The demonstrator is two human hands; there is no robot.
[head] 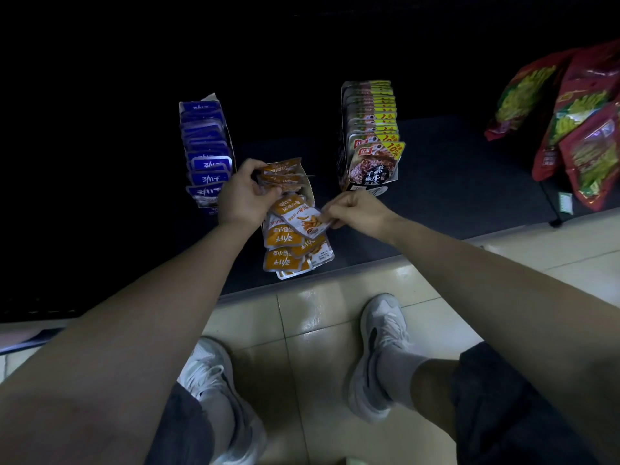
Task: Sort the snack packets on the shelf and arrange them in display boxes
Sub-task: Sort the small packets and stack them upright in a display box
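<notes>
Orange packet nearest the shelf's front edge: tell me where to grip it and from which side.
Pinch the orange packet by its near edge, coming from the front: it lies flat, and that edge seems uncovered by the other packets.

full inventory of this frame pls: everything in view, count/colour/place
blue packets: one boxed row, count unclear, blue, shelf back left
brown-yellow packets: one boxed row, count unclear, shelf right of centre
orange packets: loose pile, several, orange, shelf front centre
large bags: at least three, red-green, far right
shelf: one, dark
floor: cream tiles, below shelf
shoes: two, white-grey, on floor
left hand: grips orange bunch
right hand: pinches one white-orange packet
</notes>
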